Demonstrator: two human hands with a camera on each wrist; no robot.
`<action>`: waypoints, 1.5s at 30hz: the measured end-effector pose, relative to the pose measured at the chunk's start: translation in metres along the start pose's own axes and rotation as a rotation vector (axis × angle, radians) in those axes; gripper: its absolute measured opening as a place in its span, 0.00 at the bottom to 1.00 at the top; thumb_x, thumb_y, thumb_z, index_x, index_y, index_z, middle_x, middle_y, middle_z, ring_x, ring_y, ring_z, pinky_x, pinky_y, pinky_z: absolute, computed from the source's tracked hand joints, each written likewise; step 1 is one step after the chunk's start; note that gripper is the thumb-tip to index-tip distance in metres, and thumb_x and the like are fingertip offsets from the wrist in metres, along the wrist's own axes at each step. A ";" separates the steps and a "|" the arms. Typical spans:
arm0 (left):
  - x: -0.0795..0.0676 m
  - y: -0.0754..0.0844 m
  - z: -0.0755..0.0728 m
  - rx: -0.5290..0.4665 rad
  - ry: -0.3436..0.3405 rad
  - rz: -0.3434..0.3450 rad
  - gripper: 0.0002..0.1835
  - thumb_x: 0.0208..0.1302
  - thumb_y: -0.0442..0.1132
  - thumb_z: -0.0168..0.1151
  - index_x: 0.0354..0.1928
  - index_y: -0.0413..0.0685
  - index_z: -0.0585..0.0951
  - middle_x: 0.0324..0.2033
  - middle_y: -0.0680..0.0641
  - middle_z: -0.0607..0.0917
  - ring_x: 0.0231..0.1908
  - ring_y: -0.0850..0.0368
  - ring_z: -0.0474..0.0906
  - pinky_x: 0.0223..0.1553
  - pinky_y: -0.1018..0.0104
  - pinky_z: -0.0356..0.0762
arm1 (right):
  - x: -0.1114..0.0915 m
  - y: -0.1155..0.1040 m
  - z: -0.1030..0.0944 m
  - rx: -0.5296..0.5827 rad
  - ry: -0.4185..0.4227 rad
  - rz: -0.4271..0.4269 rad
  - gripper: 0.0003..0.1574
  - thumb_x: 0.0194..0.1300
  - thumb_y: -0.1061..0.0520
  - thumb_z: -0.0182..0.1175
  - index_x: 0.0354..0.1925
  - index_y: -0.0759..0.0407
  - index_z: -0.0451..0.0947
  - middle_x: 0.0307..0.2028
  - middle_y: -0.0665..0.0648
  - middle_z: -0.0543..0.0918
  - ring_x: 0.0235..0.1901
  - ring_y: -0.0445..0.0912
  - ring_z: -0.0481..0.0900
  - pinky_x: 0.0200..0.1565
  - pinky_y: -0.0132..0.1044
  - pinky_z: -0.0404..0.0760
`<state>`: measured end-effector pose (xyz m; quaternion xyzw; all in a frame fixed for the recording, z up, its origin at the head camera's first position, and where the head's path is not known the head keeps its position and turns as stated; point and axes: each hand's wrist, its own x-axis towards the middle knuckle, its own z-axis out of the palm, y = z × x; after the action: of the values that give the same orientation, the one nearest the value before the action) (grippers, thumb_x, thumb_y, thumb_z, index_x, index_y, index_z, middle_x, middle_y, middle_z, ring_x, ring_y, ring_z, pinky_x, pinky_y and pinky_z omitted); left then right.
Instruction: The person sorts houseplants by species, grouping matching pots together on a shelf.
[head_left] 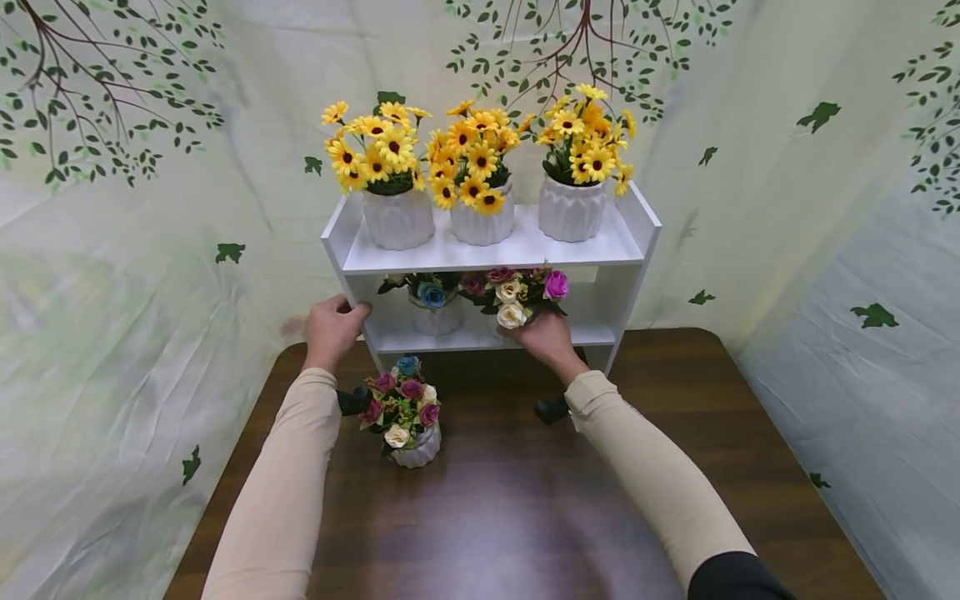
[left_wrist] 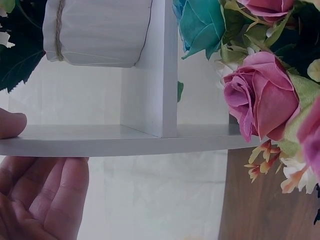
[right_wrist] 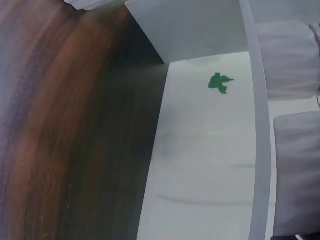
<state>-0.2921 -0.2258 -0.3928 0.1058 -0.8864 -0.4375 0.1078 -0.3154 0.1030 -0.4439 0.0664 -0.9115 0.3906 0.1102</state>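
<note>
At the left side of a white two-tier shelf [head_left: 487,257], my left hand [head_left: 332,333] grips the side panel. In the left wrist view the thumb is inside that panel [left_wrist: 115,146] and the fingers are outside. My right hand [head_left: 547,340] holds a potted bunch of artificial roses [head_left: 512,313], cream, mauve and magenta, at the lower tier; the hand mostly hides its pot. Beside it on that tier stands a white pot with a blue rose [head_left: 432,295]. The right wrist view shows two white pots [right_wrist: 295,60] but not the hand's grip.
Three white pots of yellow daisy-like flowers [head_left: 480,158] stand on the upper tier. Another pot of mixed roses [head_left: 417,450] stands on the brown wooden table [head_left: 495,517], near my left forearm. A leaf-patterned cloth [head_left: 825,217] hangs behind and around.
</note>
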 end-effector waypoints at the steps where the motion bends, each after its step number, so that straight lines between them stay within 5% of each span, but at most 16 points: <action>1: 0.000 0.000 0.000 -0.001 0.001 0.002 0.24 0.63 0.47 0.57 0.57 0.40 0.82 0.53 0.35 0.85 0.51 0.41 0.82 0.41 0.61 0.77 | 0.002 0.000 0.001 -0.006 -0.003 0.001 0.38 0.49 0.40 0.74 0.46 0.69 0.80 0.43 0.67 0.88 0.48 0.60 0.84 0.52 0.52 0.80; 10: -0.001 0.001 0.003 0.018 0.013 0.004 0.23 0.63 0.47 0.57 0.54 0.40 0.83 0.50 0.35 0.86 0.48 0.42 0.83 0.38 0.64 0.74 | 0.019 -0.001 0.009 0.046 -0.015 0.020 0.31 0.51 0.42 0.72 0.39 0.68 0.82 0.39 0.65 0.89 0.42 0.58 0.85 0.48 0.51 0.81; 16: -0.002 0.003 0.005 -0.011 0.009 0.000 0.23 0.62 0.47 0.57 0.54 0.39 0.83 0.51 0.36 0.86 0.49 0.41 0.83 0.40 0.62 0.77 | 0.024 0.002 0.016 0.158 -0.005 0.100 0.36 0.50 0.45 0.72 0.49 0.68 0.77 0.45 0.65 0.85 0.45 0.57 0.82 0.52 0.49 0.79; 26: -0.002 0.003 0.001 -0.008 0.017 0.006 0.23 0.64 0.47 0.57 0.53 0.39 0.84 0.51 0.35 0.86 0.49 0.41 0.83 0.40 0.62 0.77 | 0.022 0.004 0.022 0.251 -0.017 0.090 0.50 0.52 0.47 0.72 0.65 0.69 0.63 0.60 0.67 0.76 0.60 0.58 0.76 0.65 0.49 0.72; 28: -0.003 0.002 0.001 0.002 0.018 -0.001 0.22 0.64 0.47 0.57 0.53 0.39 0.84 0.50 0.36 0.86 0.49 0.41 0.83 0.41 0.61 0.77 | 0.010 0.003 0.027 0.276 0.070 0.084 0.53 0.53 0.47 0.72 0.68 0.68 0.60 0.63 0.67 0.74 0.64 0.58 0.73 0.67 0.49 0.69; 30: -0.003 0.001 0.002 0.011 0.018 -0.007 0.22 0.64 0.47 0.57 0.52 0.40 0.84 0.50 0.36 0.87 0.48 0.42 0.83 0.41 0.60 0.77 | -0.008 0.002 0.036 0.292 0.253 0.027 0.50 0.54 0.49 0.71 0.68 0.67 0.62 0.63 0.67 0.74 0.64 0.59 0.72 0.67 0.50 0.68; 33: -0.002 0.001 0.002 0.014 0.011 -0.009 0.22 0.64 0.48 0.57 0.52 0.40 0.84 0.50 0.36 0.87 0.47 0.42 0.83 0.40 0.61 0.77 | -0.041 0.002 0.059 0.308 0.569 -0.169 0.35 0.55 0.58 0.69 0.59 0.68 0.71 0.56 0.67 0.78 0.57 0.61 0.74 0.61 0.53 0.69; 35: -0.002 0.002 0.002 0.000 0.005 -0.003 0.23 0.64 0.48 0.57 0.53 0.39 0.83 0.50 0.36 0.86 0.47 0.42 0.83 0.39 0.62 0.78 | -0.065 0.003 0.079 0.305 0.663 -0.322 0.25 0.54 0.65 0.68 0.51 0.68 0.76 0.48 0.65 0.81 0.51 0.59 0.76 0.55 0.50 0.71; 37: -0.001 0.002 0.001 -0.011 0.010 0.006 0.24 0.64 0.48 0.57 0.54 0.39 0.83 0.50 0.35 0.86 0.46 0.42 0.83 0.38 0.64 0.78 | -0.085 0.005 0.100 0.317 0.600 -0.433 0.20 0.53 0.70 0.66 0.46 0.67 0.78 0.42 0.62 0.82 0.45 0.55 0.77 0.51 0.44 0.74; 39: -0.001 0.002 0.000 -0.015 0.023 0.009 0.24 0.64 0.48 0.56 0.55 0.39 0.83 0.49 0.35 0.87 0.45 0.43 0.84 0.35 0.67 0.77 | -0.104 0.006 0.120 0.327 0.438 -0.424 0.19 0.54 0.71 0.66 0.46 0.65 0.78 0.41 0.59 0.82 0.43 0.52 0.78 0.47 0.38 0.77; 45: -0.003 0.000 0.000 -0.027 0.019 -0.007 0.23 0.63 0.48 0.58 0.54 0.40 0.84 0.49 0.36 0.87 0.45 0.43 0.84 0.33 0.72 0.75 | -0.136 0.005 0.154 0.292 -0.064 -0.115 0.37 0.57 0.60 0.69 0.63 0.63 0.69 0.55 0.62 0.78 0.52 0.55 0.78 0.51 0.46 0.79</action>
<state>-0.2892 -0.2247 -0.3935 0.1115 -0.8790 -0.4487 0.1162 -0.2075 -0.0013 -0.5851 0.1463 -0.8427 0.5097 0.0926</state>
